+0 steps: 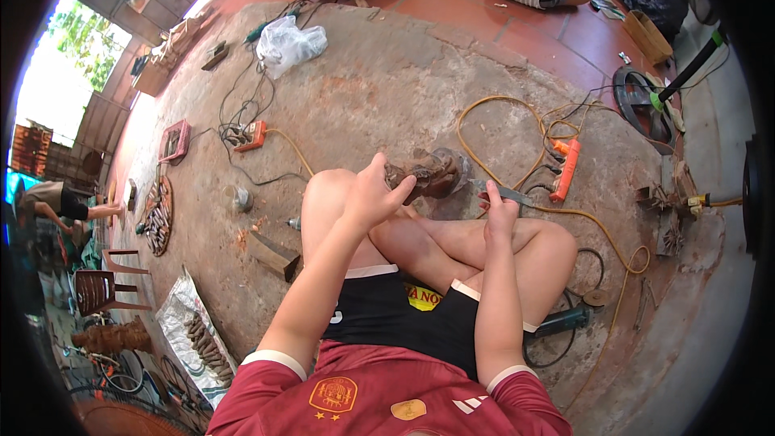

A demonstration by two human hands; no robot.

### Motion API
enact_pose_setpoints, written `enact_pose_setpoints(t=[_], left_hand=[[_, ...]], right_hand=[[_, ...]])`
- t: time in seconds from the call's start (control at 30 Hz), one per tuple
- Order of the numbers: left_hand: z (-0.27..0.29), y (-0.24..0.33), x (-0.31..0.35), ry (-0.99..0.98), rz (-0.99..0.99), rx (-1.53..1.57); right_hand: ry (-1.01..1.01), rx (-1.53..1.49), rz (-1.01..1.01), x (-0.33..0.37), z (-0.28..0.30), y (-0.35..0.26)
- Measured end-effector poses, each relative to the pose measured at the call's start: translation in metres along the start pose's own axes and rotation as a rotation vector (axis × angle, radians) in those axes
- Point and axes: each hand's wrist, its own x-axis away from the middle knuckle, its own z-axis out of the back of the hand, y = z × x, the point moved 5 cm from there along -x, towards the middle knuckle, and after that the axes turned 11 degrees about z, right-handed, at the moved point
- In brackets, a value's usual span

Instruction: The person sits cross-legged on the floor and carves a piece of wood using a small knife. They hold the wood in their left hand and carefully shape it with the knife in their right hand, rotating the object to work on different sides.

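Note:
I sit cross-legged on the floor with a dark brown carved wooden figure [432, 171] in front of my shins. My left hand [375, 192] grips its left end, thumb and fingers apart around the wood. At the figure's right end, my right hand [500, 214] is closed on a thin, flat, greyish tool [512, 194], knife-like in shape; its exact kind is unclear. A pale patch shows where the tool's end and the figure's base come close; whether they touch I cannot tell.
An orange power strip [567, 169] with a yellow cord lies right; another orange strip [250, 136] sits left. Near my left knee are a wooden block [273, 256] and a metal can [237, 198]. A dark green power tool [563, 322] rests by my right thigh. Other people sit beyond.

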Motion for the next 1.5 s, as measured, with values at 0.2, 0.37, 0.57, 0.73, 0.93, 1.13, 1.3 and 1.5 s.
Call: enact_pose_setpoints(t=[0.2,0.37,0.57,0.73,0.93,1.13,1.3,1.5], left_hand=[[-0.005,0.009,0.003,0.032,-0.046,-0.022],[-0.007,0.019,0.006,0.025,-0.060,-0.067],[-0.008,0.031,-0.005,0.006,0.027,-0.164],[-0.009,0.035,-0.018,0.177,-0.329,-0.069],[-0.032,0.067,-0.028,0.161,-0.493,-0.064],[-0.052,0.083,-0.021,0.184,-0.376,-0.033],[-0.041,0.075,-0.022,0.206,-0.308,0.013],[-0.046,0.077,-0.015,0.191,-0.297,0.024]], right_hand=[[-0.018,-0.012,0.019,0.000,-0.003,-0.002],[-0.023,-0.004,0.011,-0.001,0.002,-0.002],[-0.028,0.034,-0.003,-0.007,0.004,0.001],[0.015,0.114,-0.001,-0.012,0.008,0.009],[0.136,0.080,-0.011,-0.017,0.018,0.012],[0.148,0.112,-0.064,-0.009,0.014,0.000],[0.146,0.106,-0.045,-0.012,0.019,-0.003],[0.155,0.086,-0.036,-0.012,0.019,0.000]])
